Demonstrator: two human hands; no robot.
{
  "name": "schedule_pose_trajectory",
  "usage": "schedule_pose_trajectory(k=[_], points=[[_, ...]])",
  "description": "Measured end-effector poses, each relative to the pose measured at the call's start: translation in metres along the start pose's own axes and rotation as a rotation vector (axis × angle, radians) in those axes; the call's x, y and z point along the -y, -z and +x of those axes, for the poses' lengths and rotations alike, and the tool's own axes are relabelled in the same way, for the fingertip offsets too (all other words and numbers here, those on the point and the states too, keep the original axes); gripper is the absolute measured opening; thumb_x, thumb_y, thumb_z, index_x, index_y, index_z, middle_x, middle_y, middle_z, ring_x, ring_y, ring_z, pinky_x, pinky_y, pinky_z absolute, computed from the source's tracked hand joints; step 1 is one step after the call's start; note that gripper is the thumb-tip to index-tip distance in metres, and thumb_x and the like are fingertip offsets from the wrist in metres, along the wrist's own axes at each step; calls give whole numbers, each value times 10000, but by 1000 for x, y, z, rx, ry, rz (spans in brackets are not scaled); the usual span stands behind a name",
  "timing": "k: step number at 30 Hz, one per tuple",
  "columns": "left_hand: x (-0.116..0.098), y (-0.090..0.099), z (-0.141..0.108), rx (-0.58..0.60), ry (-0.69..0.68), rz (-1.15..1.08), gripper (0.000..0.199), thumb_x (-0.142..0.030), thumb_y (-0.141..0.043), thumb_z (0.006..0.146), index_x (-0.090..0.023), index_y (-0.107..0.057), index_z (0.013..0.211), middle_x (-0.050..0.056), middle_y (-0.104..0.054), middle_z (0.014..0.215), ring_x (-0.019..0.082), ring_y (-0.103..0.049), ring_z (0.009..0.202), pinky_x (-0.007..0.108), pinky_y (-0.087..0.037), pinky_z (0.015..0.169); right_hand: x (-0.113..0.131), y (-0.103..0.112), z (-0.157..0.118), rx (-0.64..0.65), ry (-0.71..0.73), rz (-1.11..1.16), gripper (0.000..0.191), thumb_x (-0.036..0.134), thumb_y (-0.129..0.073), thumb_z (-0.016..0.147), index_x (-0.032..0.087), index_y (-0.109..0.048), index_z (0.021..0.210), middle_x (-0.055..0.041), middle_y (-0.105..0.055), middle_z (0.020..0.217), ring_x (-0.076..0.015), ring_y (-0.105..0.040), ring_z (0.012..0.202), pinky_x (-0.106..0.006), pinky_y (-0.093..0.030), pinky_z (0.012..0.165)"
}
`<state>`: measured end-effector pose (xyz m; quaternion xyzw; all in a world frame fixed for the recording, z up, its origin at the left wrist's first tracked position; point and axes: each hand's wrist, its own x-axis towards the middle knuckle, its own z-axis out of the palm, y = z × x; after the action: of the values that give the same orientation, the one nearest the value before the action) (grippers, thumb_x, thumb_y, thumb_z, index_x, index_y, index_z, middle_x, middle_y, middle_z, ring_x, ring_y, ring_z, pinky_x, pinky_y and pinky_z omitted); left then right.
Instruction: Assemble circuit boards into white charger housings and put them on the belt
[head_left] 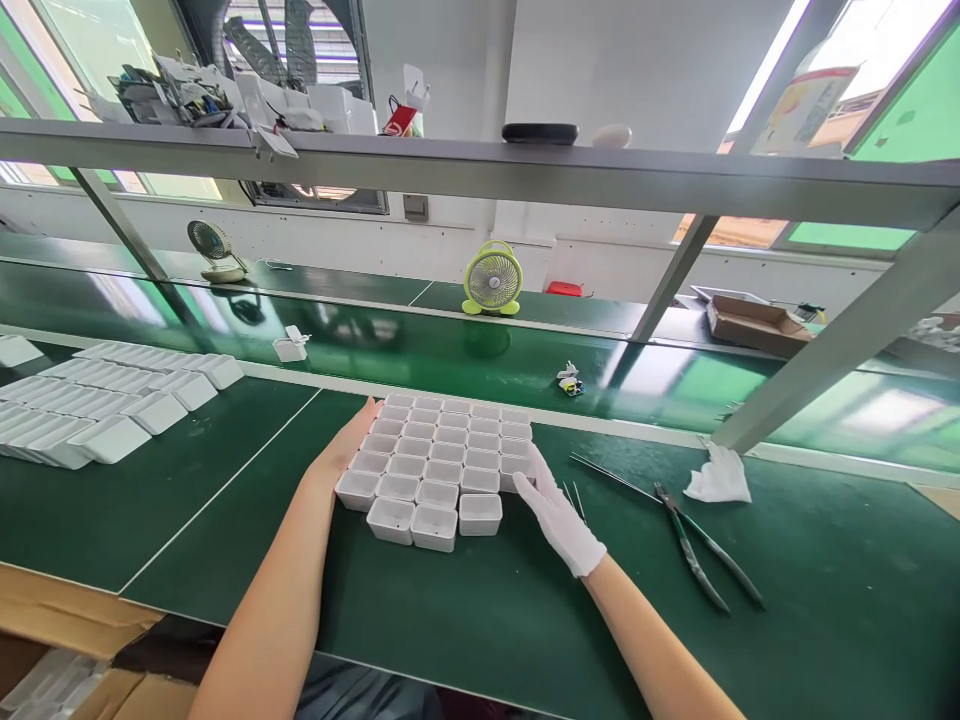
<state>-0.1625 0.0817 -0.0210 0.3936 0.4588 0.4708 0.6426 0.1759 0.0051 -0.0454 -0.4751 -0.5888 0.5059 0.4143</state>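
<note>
A long green surface [465, 600] runs across the view, with a metal shelf frame [525, 175] overhead. At the far left lie rows of white rectangular trays [105, 405], packed side by side. In the middle, just in front of the person, sits a block of small white open-topped plastic cups [442, 455], set in tight rows; the nearest row is short, holding only three cups, with one of them [480, 513] at the right end.

The bare left hand [341, 450] lies flat against the block's left side, fingers stretched along the cups. The right hand [559, 515], in a white glove, presses open-palmed against the block's right near corner. Neither hand is closed on anything; both are open and set well apart with the block between them.

The step in hand looks like squaring the cups together. Any further push would call for even pressure from both sides, since the loose front row could slide or tip.

To the right lie long tweezers [705, 550], a thin rod [611, 475], and a crumpled white cloth [718, 478]. A yellow-green desk fan [492, 280] stands behind.
</note>
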Motion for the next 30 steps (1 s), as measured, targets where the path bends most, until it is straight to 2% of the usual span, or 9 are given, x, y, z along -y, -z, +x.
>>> schedule_pose_trajectory(k=[5,10,12,14,16,20,22,26,30], points=[[-1,2,7,-18,-52,-39,610,-651,-552,944,-144,-601,1280,115,-716,1148,301,-683,1078,358,-553,957,2,8,7,-145,-87,109,979,705,-512,892,278,-16,1621,-10,-37,1693,-197,-57,1573,-428,-96,1296],[0,4,14,-49,-82,-71,556,-615,-594,936,-138,-621,1221,87,-735,1028,268,-710,939,309,-584,821,-10,15,16,-188,-100,-7,940,719,-451,910,290,-9,1621,-8,-46,1693,-226,-89,1571,-447,-109,1293],[0,3,13,-41,-78,-84,525,-594,-598,938,-134,-633,1189,76,-738,973,263,-712,897,308,-587,787,-11,13,21,-194,-73,-175,857,686,-363,958,265,-24,1622,-21,-62,1694,-229,-90,1571,-462,-130,1290],[0,2,11,-32,-74,-93,498,-568,-601,941,-124,-639,1165,73,-737,929,265,-711,874,312,-587,769,-6,7,30,-192,-2,-456,752,585,-280,1011,195,-76,1621,-64,-57,1694,-245,-45,1575,-481,-150,1285],[-1,1,8,-19,-71,-94,488,-555,-593,947,-117,-640,1157,76,-736,914,271,-711,874,319,-585,769,4,-4,44,-154,78,-689,644,458,-288,1031,159,-216,1597,-97,-113,1686,-289,-20,1573,-519,-131,1280],[-2,0,5,21,-60,-68,504,-571,-581,947,-140,-623,1205,82,-737,976,278,-713,918,342,-582,813,31,-39,87,-36,218,-827,486,340,-438,1014,196,-470,1477,-101,-381,1591,-338,-123,1555,-554,-50,1275],[-2,0,5,44,-55,-51,526,-590,-574,945,-156,-610,1240,89,-734,1023,279,-714,940,354,-580,840,45,-55,112,6,252,-873,474,359,-492,1016,170,-487,1450,-134,-465,1519,-334,-250,1517,-572,-125,1265],[-2,2,4,80,-57,-38,554,-606,-525,969,-170,-580,1305,103,-724,1085,284,-714,971,372,-574,876,69,-75,149,64,251,-954,439,418,-623,975,168,-562,1331,-122,-565,1363,-285,-566,1248,-544,-468,1081],[-1,5,2,97,-58,-48,551,-605,-487,989,-181,-571,1332,105,-722,1104,284,-714,983,378,-571,889,79,-88,160,106,244,-1038,393,392,-638,972,158,-581,1282,-105,-593,1287,-249,-624,1119,-454,-564,950]])
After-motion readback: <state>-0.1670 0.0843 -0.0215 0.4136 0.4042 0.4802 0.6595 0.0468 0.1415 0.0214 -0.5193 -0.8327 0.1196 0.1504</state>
